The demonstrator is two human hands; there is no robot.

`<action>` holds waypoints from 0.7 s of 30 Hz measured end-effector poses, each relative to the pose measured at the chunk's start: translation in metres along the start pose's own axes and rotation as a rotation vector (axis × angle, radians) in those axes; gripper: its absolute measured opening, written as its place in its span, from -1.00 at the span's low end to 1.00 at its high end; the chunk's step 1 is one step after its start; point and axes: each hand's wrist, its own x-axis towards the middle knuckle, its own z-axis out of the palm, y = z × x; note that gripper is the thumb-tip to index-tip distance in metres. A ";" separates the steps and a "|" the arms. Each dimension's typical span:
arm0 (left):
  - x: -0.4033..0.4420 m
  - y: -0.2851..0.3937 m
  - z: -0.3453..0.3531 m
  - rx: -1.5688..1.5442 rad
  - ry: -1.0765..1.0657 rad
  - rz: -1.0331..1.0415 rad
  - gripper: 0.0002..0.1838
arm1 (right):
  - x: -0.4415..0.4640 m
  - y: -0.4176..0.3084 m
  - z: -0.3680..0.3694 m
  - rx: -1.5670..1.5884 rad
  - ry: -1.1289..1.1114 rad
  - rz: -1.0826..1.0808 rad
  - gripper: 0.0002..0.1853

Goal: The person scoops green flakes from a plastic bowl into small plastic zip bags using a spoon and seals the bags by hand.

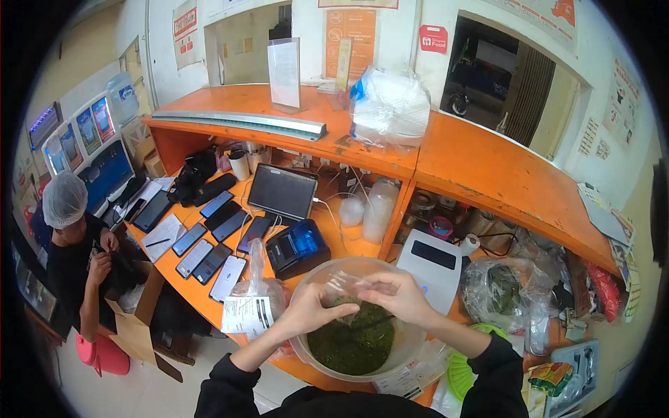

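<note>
My left hand (309,311) and my right hand (398,295) are both over a large translucent plastic tub (412,343). Between them they pinch a small clear plastic bag (343,281) near the tub's far rim. Inside the tub lies a wet-looking mass of finely chopped green stuff (345,348). A dark, thin handle (373,324) rests in it, its other end hidden. What the small bag contains, if anything, I cannot make out.
Several phones (209,263) and a tablet (282,191) lie left of the tub, near a black printer (298,247). At right are a white device (428,268), a bag of greens (503,289) and a green basket (460,376). A person in a hairnet (65,202) sits far left.
</note>
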 end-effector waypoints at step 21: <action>-0.018 0.022 0.015 -0.484 0.331 0.111 -0.86 | -0.019 -0.023 0.024 -0.275 0.166 -0.441 -0.91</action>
